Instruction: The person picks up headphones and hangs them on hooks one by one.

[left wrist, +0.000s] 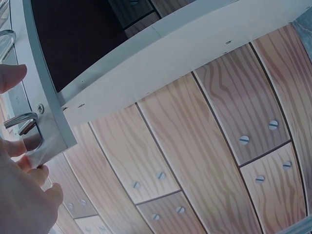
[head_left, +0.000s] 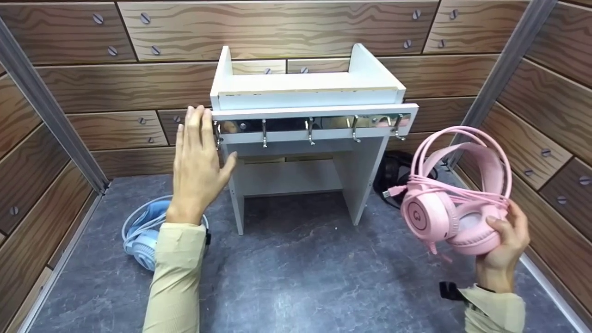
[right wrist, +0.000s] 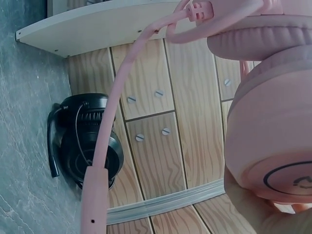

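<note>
My right hand (head_left: pixel 506 233) holds a pink headset (head_left: pixel 476 245) by one ear cup, thumb over its side, out to the right of a white shelf unit (head_left: pixel 370 74). Its pink cable is bundled across the headset, with the USB plug (head_left: pixel 394 191) sticking out to the left. In the right wrist view the microphone boom (right wrist: pixel 117 97) crosses in front. My left hand (head_left: pixel 196 166), fingers straight, rests against the left end of the white hook rail (head_left: pixel 286 138) on the unit's front. Several metal hooks (head_left: pixel 311 132) line the rail, none carrying a headset.
On the grey floor (head_left: pixel 286 277), a blue headset (head_left: pixel 143 245) lies at the left, partly behind my left forearm. A black headset (right wrist: pixel 90 136) lies right of the unit, against the wall. Wood-patterned walls (head_left: pixel 277 27) enclose the back and sides.
</note>
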`<action>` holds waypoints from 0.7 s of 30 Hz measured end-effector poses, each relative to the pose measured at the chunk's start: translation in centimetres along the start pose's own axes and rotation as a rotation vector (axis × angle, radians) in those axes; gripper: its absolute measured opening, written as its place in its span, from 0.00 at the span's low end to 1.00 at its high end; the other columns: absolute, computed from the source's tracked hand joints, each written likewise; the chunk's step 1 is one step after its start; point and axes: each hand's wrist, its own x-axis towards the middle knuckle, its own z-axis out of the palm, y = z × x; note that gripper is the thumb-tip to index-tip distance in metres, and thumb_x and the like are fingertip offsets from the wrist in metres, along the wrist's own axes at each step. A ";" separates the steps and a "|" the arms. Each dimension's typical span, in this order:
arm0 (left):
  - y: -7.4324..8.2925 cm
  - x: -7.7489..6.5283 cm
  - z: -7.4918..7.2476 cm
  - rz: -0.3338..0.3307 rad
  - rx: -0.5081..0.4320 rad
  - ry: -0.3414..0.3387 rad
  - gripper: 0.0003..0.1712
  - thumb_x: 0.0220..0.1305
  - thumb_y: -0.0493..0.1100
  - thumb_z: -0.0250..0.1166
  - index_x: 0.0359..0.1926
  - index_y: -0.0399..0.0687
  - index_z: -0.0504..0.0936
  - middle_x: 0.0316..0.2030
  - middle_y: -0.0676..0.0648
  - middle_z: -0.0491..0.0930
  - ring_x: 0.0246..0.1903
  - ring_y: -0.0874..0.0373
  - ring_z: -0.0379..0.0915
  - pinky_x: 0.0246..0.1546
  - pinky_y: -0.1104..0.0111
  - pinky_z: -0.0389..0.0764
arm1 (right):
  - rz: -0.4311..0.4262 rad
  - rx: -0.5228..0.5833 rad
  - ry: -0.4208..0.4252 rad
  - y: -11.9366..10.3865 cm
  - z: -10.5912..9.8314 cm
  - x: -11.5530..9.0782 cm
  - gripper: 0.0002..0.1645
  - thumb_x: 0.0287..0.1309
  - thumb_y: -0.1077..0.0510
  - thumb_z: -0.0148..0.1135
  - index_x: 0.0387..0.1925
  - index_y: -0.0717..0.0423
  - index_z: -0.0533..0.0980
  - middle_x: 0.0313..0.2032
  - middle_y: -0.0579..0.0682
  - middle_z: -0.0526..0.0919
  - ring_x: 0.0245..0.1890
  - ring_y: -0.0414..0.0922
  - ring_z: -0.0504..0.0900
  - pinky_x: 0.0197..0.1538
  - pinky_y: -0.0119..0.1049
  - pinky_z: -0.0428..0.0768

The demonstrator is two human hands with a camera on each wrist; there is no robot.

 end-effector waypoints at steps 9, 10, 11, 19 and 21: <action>0.0 0.1 -0.1 0.004 0.001 -0.002 0.52 0.59 0.45 0.71 0.74 0.26 0.54 0.73 0.30 0.54 0.76 0.39 0.44 0.77 0.56 0.40 | -0.016 0.022 -0.016 -0.1 0.1 0.0 0.24 0.48 0.75 0.53 0.49 0.67 0.80 0.45 0.60 0.77 0.43 0.49 0.77 0.40 0.31 0.82; 0.0 0.1 -0.1 0.004 0.001 -0.001 0.52 0.59 0.45 0.71 0.74 0.27 0.53 0.73 0.30 0.54 0.76 0.39 0.44 0.77 0.56 0.40 | -0.020 0.023 -0.019 -0.1 0.2 -0.1 0.24 0.48 0.75 0.52 0.49 0.68 0.79 0.45 0.61 0.77 0.43 0.49 0.77 0.40 0.31 0.82; 0.0 0.1 -0.1 0.003 -0.001 -0.001 0.52 0.59 0.45 0.71 0.74 0.27 0.53 0.74 0.30 0.54 0.76 0.39 0.44 0.77 0.56 0.39 | -0.023 0.030 -0.018 -0.1 0.2 -0.1 0.24 0.48 0.75 0.53 0.49 0.68 0.79 0.45 0.61 0.78 0.43 0.49 0.77 0.40 0.31 0.82; 0.0 0.0 -0.1 0.005 0.008 -0.002 0.52 0.59 0.45 0.71 0.74 0.27 0.54 0.73 0.30 0.55 0.76 0.39 0.44 0.77 0.56 0.39 | -0.036 0.059 -0.027 0.0 0.0 -0.6 0.24 0.48 0.75 0.53 0.50 0.69 0.79 0.45 0.62 0.77 0.40 0.50 0.78 0.37 0.32 0.83; 0.0 0.0 -0.1 0.006 0.009 0.001 0.51 0.59 0.45 0.71 0.74 0.27 0.54 0.73 0.30 0.55 0.76 0.39 0.44 0.77 0.56 0.40 | -0.033 0.060 -0.033 0.0 0.0 -0.7 0.24 0.48 0.75 0.53 0.50 0.69 0.78 0.45 0.62 0.77 0.40 0.50 0.78 0.37 0.32 0.83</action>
